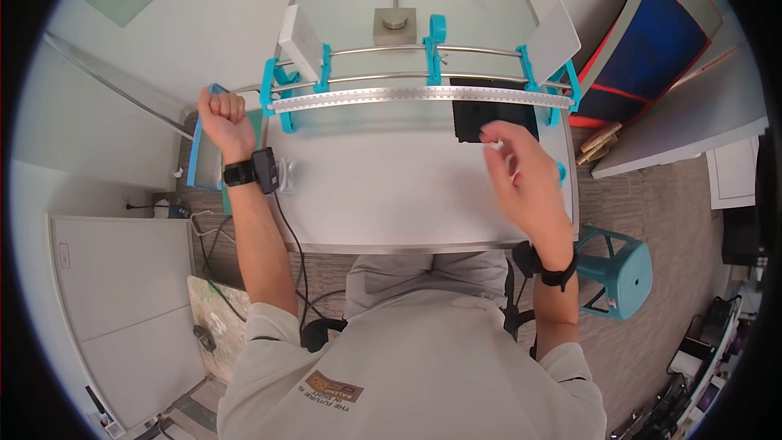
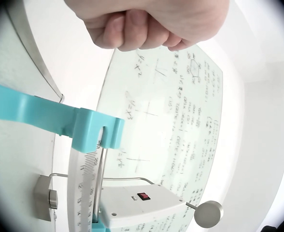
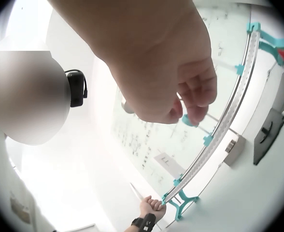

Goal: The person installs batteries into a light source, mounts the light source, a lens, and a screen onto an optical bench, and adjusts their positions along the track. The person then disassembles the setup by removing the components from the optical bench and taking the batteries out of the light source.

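A bench of metal rails with teal brackets and a white scale ruler [image 1: 383, 94] spans the table. On it stand a white box [image 1: 300, 42] with a red switch at the left, a teal ring holder [image 1: 437, 30] midway, and a white upright panel [image 1: 555, 45] at the right. My left hand [image 1: 225, 121] is raised beside the bench's left end, its fingers curled into a fist with nothing visible inside. Over the table's right side, my right hand [image 1: 525, 179] hangs with loosely bent fingers, thumb apart from them, near a black flat pad [image 1: 489, 118] under the rails.
A metal stand base [image 1: 394, 26] with an upright rod is behind the rails. A white coiled cable [image 1: 286, 174] lies at the table's left edge. Left of the table is a blue-rimmed tray [image 1: 195, 155]; a teal stool [image 1: 623, 277] stands to the right. Written formulas cover a board [image 2: 180, 106].
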